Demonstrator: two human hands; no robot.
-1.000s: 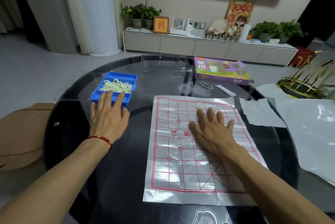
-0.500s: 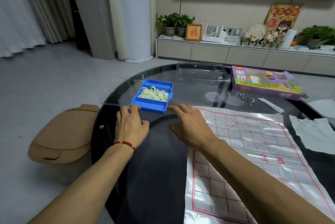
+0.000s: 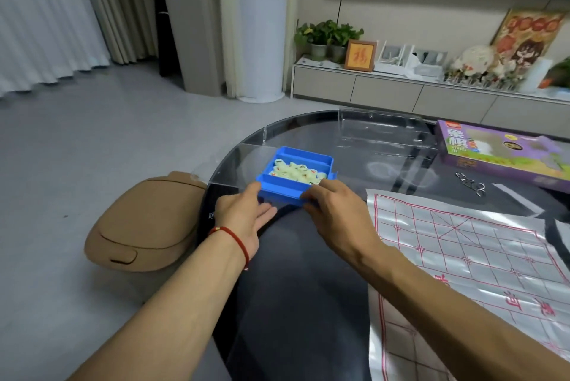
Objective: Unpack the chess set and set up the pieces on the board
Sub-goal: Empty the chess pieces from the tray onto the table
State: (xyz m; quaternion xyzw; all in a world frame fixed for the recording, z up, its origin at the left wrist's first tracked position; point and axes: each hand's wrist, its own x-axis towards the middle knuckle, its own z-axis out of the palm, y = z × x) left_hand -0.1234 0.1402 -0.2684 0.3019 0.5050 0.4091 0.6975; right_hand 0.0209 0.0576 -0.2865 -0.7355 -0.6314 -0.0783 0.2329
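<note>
Your arms are bare from the lower edge of the view up to the hands; no sleeves show. Your left hand (image 3: 243, 214) has a thin red cord bracelet (image 3: 235, 237) round the wrist, with a small gold-coloured bead on its upper side. Your right hand (image 3: 334, 214), beside the left one, shows no ring, watch or band, and its wrist is bare too.

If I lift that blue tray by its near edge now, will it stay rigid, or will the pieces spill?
The blue tray looks like moulded plastic with upright walls, so it probably stays stiff. The chess pieces lie loosely heaped in the middle compartment, so tilting would likely slide them. On the glossy table it may also skid when pushed.
</note>
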